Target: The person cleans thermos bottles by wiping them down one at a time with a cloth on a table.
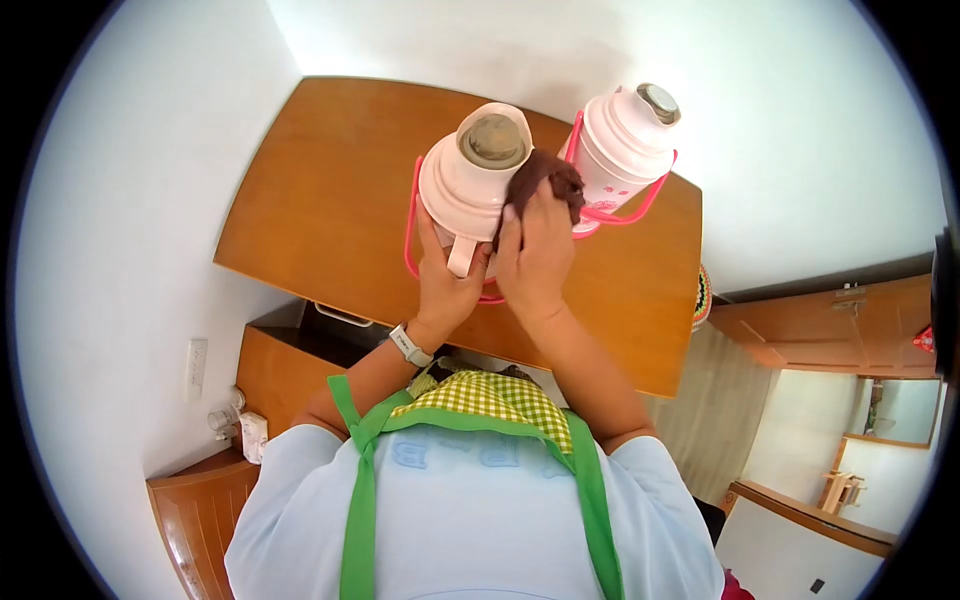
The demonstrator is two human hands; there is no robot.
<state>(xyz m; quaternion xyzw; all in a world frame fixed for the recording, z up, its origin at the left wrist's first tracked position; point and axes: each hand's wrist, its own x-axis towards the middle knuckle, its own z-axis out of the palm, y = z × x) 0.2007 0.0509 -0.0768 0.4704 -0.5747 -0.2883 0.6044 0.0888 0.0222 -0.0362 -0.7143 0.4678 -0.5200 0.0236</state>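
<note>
Gripping: my left hand [447, 285] is curled round the near side of the flask [465, 190], its stubby handle [462, 256] between thumb and fingers.
Cloth [530, 180]: bunched dark brown under my right hand [537, 245], whose fingers clutch it against the flask's right side.
Flask: between my hands, its spout rising past my fingertips; the base is hidden, so I cannot tell whether it touches the table.
Pink hoop [410, 225]: just left of my left hand, at the flask's side.
Second flask [622, 150]: beyond my right hand, on the table's far right part.
Table [330, 190]: brown, smooth wood, its far side along the white wall [800, 150].
Room: a socket [196, 368] on the wall to my left, a wooden door [830, 320] well off to my right, plank floor [705, 430] past the table's right edge.
</note>
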